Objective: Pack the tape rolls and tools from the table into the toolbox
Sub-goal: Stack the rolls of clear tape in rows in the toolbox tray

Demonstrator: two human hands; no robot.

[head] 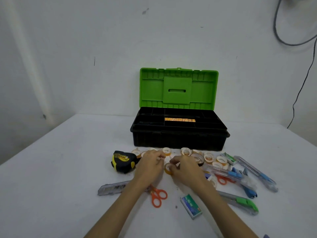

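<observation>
A black toolbox (pixel 178 140) with its green lid (pixel 178 88) raised stands at the back of the table; a row of tape rolls (pixel 179 119) lies in its tray. Several small clear tape rolls (pixel 209 157) lie scattered in front of it. My right hand (pixel 186 167) pinches one amber tape roll (pixel 167 169) just above the table. My left hand (pixel 151 164) is curled over the rolls beside it, fingertips closed on a small roll that is mostly hidden. Orange scissors (pixel 157 196) lie under my left wrist.
A black and yellow tape measure (pixel 123 161) sits left of my hands. A grey cutter (pixel 112 188) lies at the front left. A staple box (pixel 191 206), a green cutter (pixel 240 202), blue cutters (pixel 257 172) and a second pair of orange scissors (pixel 223 180) lie right.
</observation>
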